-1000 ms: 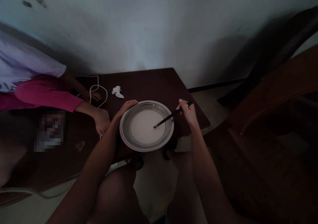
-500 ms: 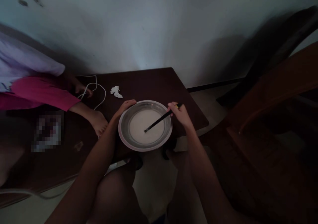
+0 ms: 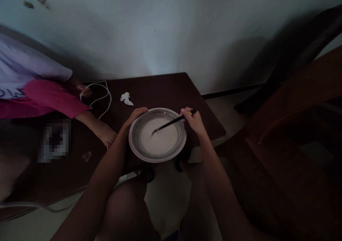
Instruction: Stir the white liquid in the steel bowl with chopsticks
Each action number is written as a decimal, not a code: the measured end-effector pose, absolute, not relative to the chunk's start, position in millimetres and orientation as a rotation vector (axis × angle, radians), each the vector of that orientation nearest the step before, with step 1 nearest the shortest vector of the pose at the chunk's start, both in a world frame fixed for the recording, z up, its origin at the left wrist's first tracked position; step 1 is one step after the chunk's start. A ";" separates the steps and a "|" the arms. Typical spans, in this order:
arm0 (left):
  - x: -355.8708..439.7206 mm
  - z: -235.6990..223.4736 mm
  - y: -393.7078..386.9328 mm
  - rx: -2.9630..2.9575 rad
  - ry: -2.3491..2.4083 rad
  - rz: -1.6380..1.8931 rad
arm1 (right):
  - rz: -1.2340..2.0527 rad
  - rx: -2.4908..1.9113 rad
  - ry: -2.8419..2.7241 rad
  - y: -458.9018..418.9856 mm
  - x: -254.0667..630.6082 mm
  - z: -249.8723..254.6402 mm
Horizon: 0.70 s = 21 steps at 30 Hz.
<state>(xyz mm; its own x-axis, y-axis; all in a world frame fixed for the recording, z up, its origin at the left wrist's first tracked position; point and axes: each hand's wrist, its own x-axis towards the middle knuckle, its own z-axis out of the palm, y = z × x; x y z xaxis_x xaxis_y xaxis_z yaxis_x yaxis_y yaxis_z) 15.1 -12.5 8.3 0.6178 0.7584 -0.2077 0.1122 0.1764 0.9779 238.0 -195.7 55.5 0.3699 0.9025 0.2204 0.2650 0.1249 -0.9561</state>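
Note:
A metal bowl (image 3: pixel 136 149) with a pale white liquid (image 3: pixel 160 141) stands at the near edge of a dark wooden table (image 3: pixel 160 89). My left hand (image 3: pixel 135 115) grips the bowl's far left rim, fingers curled over it. My right hand (image 3: pixel 192 120) is closed on a thin dark utensil (image 3: pixel 171 121) with a yellow mark near its top. The utensil's tip dips into the liquid left of the bowl's middle.
Another person in a pink sleeve (image 3: pixel 50 98) sits at the left, a hand at a white cable (image 3: pixel 100 98) and a bare foot (image 3: pixel 108 136) on the table. A crumpled white tissue (image 3: pixel 126 98) lies behind the bowl. A wooden chair (image 3: pixel 294 127) stands at the right.
My right hand has swept the utensil's tip from the right of the liquid across to the left. The other person's hand has lifted the cable toward the table's far left.

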 end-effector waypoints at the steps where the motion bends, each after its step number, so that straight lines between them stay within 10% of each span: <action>1: 15.0 7.8 -12.4 1.341 0.819 0.540 | 0.603 -1.435 -1.094 -196.0 240.4 54.8; 21: 13.7 7.5 -11.9 1.394 0.802 0.542 | 0.722 -1.382 -1.178 -194.8 234.6 51.5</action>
<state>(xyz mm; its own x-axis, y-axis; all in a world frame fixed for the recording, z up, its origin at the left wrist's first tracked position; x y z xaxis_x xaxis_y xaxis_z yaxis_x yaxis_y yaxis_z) 13.7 -11.9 7.5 0.6338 0.7538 -0.1733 0.1202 0.1254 0.9848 234.6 -194.8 51.5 0.3134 0.9283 0.2003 0.2430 0.1255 -0.9619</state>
